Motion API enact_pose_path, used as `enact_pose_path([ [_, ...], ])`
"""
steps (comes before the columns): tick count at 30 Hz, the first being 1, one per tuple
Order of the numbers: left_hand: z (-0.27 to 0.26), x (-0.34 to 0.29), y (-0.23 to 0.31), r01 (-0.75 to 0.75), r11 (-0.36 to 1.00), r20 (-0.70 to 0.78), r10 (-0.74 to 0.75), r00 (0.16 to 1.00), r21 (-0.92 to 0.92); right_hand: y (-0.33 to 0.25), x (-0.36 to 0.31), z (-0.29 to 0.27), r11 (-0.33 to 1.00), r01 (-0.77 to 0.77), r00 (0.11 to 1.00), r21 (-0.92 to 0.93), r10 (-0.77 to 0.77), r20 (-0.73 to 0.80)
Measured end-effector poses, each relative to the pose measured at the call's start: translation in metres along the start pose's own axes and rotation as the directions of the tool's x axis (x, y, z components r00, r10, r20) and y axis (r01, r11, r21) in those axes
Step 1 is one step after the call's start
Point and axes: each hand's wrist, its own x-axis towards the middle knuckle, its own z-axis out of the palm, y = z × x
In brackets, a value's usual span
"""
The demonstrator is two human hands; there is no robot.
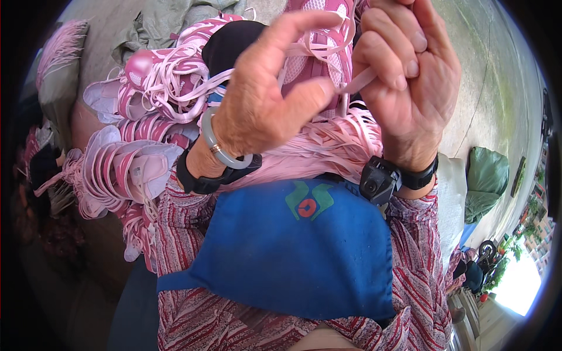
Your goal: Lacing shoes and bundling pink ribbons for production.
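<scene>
A pink lace-up shoe [310, 64] stands upright in front of me, its laces loosely threaded. My right hand [410, 76] is raised at its right side, fingers curled around a flat pink shoelace [358, 82]. That lace runs left to the thumb tip of my left hand [269, 88]. The left thumb and index finger are spread wide apart over the shoe; its other fingers are hidden behind the hand. A thick bundle of loose pink laces [316, 146] lies across my lap, below both hands, at the top of a blue apron [293, 245].
At left lie several pink shoes with tangled laces [170, 82] and a stack of pink shoe uppers [129, 164]. More fringed laces [61, 50] hang at far left. Grey-green cloth [158, 26] lies behind, and a green sack [487, 175] stands on the concrete floor at right.
</scene>
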Motion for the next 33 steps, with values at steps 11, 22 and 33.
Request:
enact_pose_path([
  [11,-0.018,-0.005,-0.031,-0.016,0.763,-0.041,0.055,0.998,0.646,-0.047,-0.087,0.027,0.165,-0.556,0.531,-0.815,-0.683,-0.501],
  [22,-0.06,-0.023,-0.007,0.246,0.797,-0.043,-0.267,0.963,0.552,-0.019,-0.079,0.058,-0.856,-0.399,0.843,-0.329,-0.201,-0.499],
  [33,-0.061,-0.029,-0.008,0.223,0.685,-0.252,-0.058,0.966,0.694,-0.025,-0.076,0.05,-0.943,-0.263,0.883,-0.206,-0.15,-0.444],
])
